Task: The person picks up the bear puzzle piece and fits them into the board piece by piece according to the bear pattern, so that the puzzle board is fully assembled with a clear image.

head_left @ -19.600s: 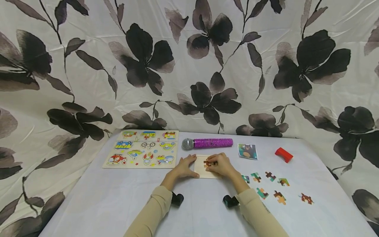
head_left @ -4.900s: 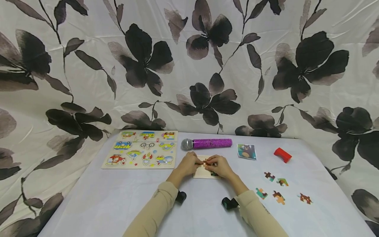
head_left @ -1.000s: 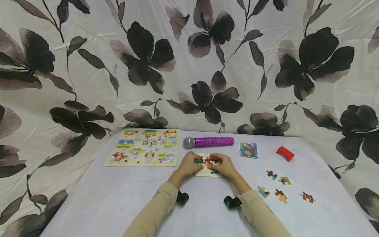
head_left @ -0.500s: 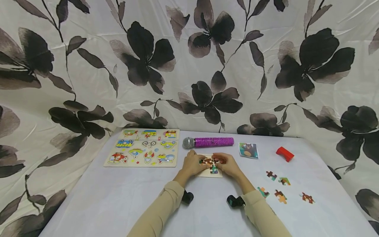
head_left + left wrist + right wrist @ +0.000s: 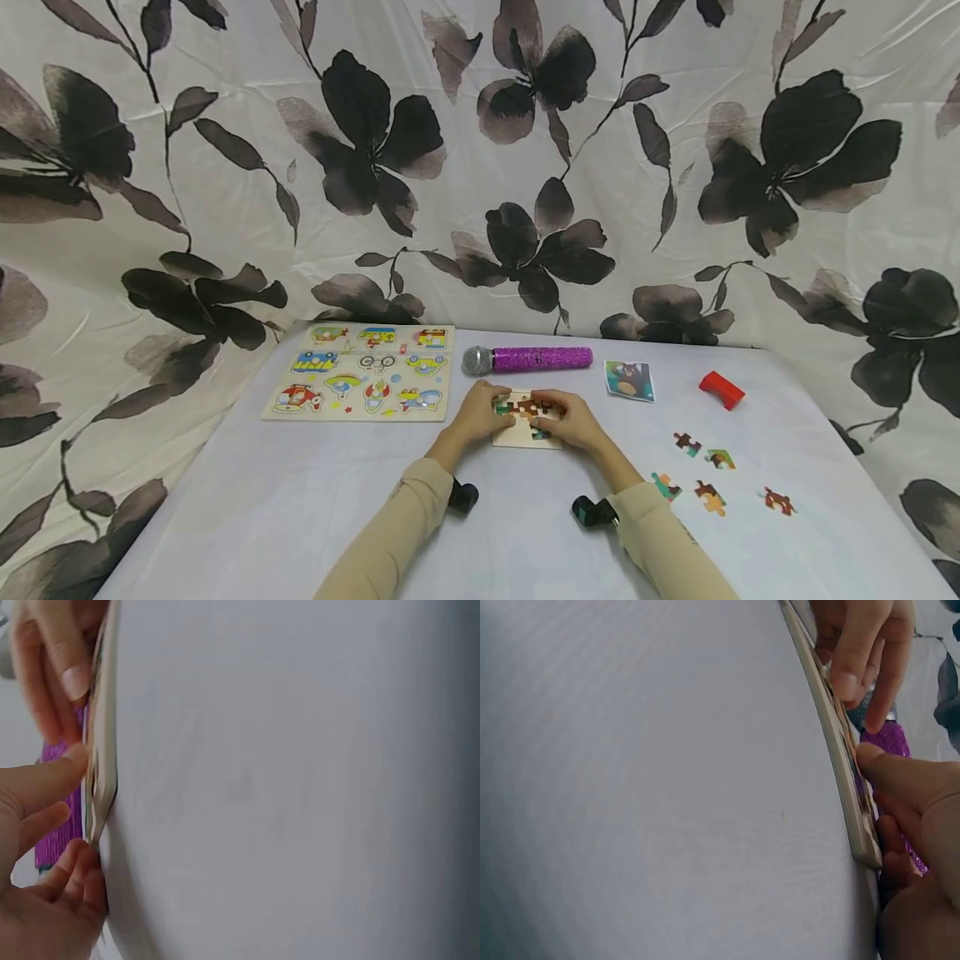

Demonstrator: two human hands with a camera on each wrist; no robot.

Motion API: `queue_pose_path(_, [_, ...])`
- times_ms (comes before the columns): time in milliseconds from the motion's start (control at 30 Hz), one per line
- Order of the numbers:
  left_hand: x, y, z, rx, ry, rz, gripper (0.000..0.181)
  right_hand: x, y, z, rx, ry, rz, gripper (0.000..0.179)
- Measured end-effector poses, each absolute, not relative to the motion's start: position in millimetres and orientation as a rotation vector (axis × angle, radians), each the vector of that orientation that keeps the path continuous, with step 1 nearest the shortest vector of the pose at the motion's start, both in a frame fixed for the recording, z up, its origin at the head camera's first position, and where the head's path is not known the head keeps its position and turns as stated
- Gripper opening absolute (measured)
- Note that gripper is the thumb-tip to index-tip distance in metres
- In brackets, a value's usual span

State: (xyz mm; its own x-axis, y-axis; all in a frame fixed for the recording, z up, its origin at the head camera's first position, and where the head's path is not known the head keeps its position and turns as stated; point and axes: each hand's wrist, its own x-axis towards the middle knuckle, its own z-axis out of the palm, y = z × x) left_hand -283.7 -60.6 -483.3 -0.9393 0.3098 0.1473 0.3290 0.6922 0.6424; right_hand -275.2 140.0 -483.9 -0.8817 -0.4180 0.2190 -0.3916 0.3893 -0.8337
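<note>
A small pale wooden puzzle board (image 5: 514, 438) lies flat on the table between both hands. A brown and green row of joined jigsaw pieces (image 5: 525, 408) crosses its upper part, with another piece (image 5: 539, 434) at the lower right. My left hand (image 5: 476, 417) holds the row's left end between thumb and fingers, other fingers by the board's edge. At the right end, my right hand (image 5: 576, 421) does likewise, covering part of the board. Both wrist views show the board (image 5: 109, 712) edge-on, with a thumb (image 5: 874, 757) on top.
Several loose jigsaw pieces (image 5: 709, 497) lie to the right. Behind the board is a purple glittery microphone (image 5: 542, 358). A bear picture card (image 5: 630, 381) and a red block (image 5: 722, 390) stand right of it; a vehicle puzzle board (image 5: 358, 372) lies left.
Since about five seconds ago, a green piece shows at the row's left end. Within the last half second, my left hand has drawn back left and my right hand has shifted slightly left.
</note>
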Motion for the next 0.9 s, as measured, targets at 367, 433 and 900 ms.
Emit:
queue_pose_path(367, [-285, -69, -484, -0.465, -2.869, -1.169, 0.031, -286, 133, -504, -0.656, 2.713, -1.55, 0.032])
queue_pose_path(433, [-285, -69, -485, -0.467, -2.868, -1.167, 0.03, -286, 132, -503, -0.633, 2.708, -1.569, 0.031])
queue_pose_path(900, [-284, -70, -485, -0.467, -2.868, -1.183, 0.032, -285, 132, -506, -0.619, 2.693, -1.599, 0.031])
